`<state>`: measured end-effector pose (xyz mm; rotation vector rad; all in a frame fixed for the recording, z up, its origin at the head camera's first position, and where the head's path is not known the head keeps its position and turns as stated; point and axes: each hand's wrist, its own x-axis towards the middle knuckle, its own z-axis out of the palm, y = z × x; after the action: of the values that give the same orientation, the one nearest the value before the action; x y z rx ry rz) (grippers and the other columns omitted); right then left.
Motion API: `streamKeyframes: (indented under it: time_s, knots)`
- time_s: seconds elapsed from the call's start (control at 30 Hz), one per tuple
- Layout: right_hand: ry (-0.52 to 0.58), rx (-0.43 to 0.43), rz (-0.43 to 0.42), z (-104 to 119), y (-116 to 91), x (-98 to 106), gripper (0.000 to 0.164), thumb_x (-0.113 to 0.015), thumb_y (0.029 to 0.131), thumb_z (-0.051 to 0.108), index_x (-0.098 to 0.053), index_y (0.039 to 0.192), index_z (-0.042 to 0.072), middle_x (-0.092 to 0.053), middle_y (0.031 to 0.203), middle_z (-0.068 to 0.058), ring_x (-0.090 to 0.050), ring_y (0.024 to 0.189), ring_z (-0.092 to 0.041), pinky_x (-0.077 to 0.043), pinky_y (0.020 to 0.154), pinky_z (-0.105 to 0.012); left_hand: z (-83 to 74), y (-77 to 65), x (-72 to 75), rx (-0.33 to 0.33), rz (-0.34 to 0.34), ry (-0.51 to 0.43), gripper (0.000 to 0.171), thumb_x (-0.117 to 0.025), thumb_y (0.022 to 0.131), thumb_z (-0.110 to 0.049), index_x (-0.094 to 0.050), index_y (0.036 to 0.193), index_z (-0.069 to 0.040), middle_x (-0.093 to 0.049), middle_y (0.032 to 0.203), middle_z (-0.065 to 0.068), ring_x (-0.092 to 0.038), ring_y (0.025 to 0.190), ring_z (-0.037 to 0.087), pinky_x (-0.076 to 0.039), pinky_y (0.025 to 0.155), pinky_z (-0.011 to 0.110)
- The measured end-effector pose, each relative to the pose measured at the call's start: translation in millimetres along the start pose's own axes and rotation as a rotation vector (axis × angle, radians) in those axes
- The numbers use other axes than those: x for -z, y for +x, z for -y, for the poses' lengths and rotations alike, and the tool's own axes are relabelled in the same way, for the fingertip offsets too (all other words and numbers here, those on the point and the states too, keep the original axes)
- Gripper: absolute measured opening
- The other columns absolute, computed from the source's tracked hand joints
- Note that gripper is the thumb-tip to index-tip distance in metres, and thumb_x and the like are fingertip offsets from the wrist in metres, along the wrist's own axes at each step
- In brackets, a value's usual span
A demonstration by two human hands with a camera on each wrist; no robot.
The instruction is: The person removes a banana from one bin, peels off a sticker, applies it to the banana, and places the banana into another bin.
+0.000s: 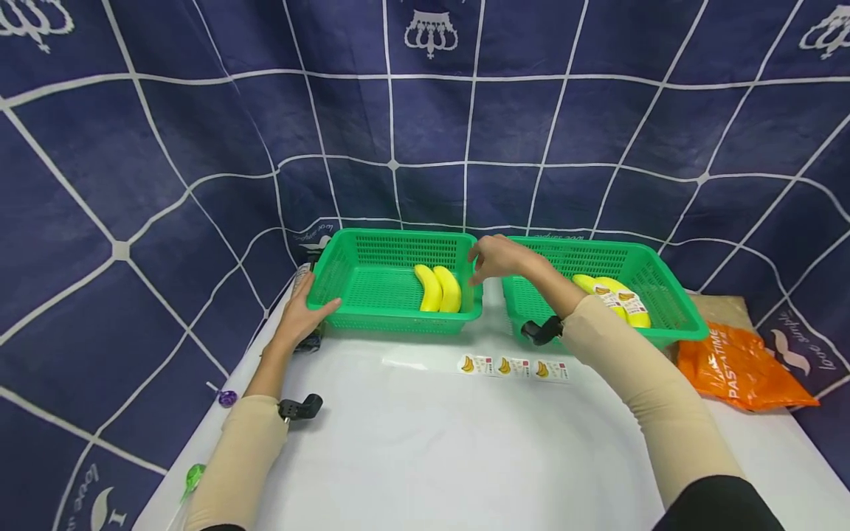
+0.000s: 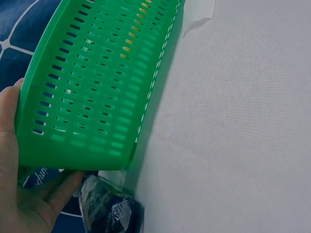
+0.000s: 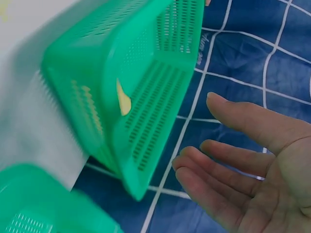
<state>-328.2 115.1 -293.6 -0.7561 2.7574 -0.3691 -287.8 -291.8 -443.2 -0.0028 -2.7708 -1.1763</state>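
My left hand [image 1: 299, 313] holds the left end of a green slotted basket [image 1: 372, 321], its thumb at the rim; the left wrist view shows fingers against the end wall. Two yellow bananas [image 1: 440, 289] lie side by side in the right part of this basket. My right hand [image 1: 494, 258] is near the basket's right end, and in the right wrist view it stands apart from it, fingers loosely bent and palm bare. Below my right forearm a second green basket [image 1: 674, 295] holds yellow bananas [image 1: 617, 299] with white labels on them.
A strip of banana stickers [image 1: 514, 367] lies on the white table [image 1: 451, 457] in front of the baskets. An orange bag [image 1: 737, 369] rests at the right. A dark plastic package [image 2: 107, 206] sits by the left basket. Purple [image 1: 227, 399] and green [image 1: 194, 478] wrapped items lie at the left edge.
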Motion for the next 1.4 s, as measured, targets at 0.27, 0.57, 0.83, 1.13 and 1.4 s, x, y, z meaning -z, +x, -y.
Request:
streamKeyframes:
  time_s: [0.27,0.57,0.83,1.13,1.4]
  knots:
    - [-0.021,-0.023,0.065,4.1,41.0,-4.1,0.051,-0.076,0.085,0.029,-0.063,0.127,0.002,-0.075,0.096,-0.012,-0.07,0.09,-0.027,-0.055,0.089,-0.04,0.1,1.0,-16.1,0.017,0.009,-0.028,0.102,-0.065,0.086,-0.056,-0.008,0.158,-0.013,-0.002,0.166,0.007,-0.006,0.152,0.039,-0.014,0.119,0.064]
    - [-0.043,-0.109,0.099,0.6,84.6,-1.7,0.053,-0.075,0.085,0.033,-0.062,0.129,0.006,-0.073,0.093,-0.008,-0.07,0.094,-0.029,-0.056,0.083,-0.034,-4.8,7.3,-13.0,0.004,-0.016,-0.045,0.101,-0.067,0.085,-0.054,-0.008,0.158,-0.018,-0.004,0.166,0.007,-0.006,0.152,0.038,-0.014,0.119,0.064]
    - [-0.059,-0.115,0.125,5.1,114.6,-7.7,0.058,-0.076,0.085,0.028,-0.058,0.134,0.004,-0.066,0.09,-0.004,-0.055,0.063,-0.01,-0.051,0.069,-0.025,-0.8,6.3,-11.1,-0.004,-0.053,-0.079,0.101,-0.07,0.084,-0.051,-0.012,0.158,-0.014,-0.007,0.166,0.01,-0.008,0.151,0.039,-0.014,0.118,0.065]
    - [-0.09,-0.174,0.156,8.1,152.1,-24.9,0.046,-0.076,0.085,0.028,-0.063,0.122,0.003,-0.06,0.087,-0.004,-0.056,0.062,-0.013,-0.053,0.068,-0.025,0.5,0.8,-6.9,-0.005,-0.043,-0.092,0.102,-0.071,0.083,-0.051,-0.013,0.158,-0.014,-0.007,0.166,0.007,-0.008,0.151,0.04,-0.015,0.118,0.066]
    - [-0.081,-0.179,0.239,12.2,171.9,-51.2,0.029,-0.076,0.085,0.026,-0.062,0.103,0.008,-0.061,0.107,-0.008,-0.066,0.088,-0.02,-0.058,0.074,-0.026,7.7,0.2,-7.6,-0.004,-0.049,-0.092,0.1,-0.071,0.084,-0.05,-0.012,0.158,-0.017,-0.007,0.166,0.005,-0.007,0.152,0.038,-0.014,0.118,0.065]
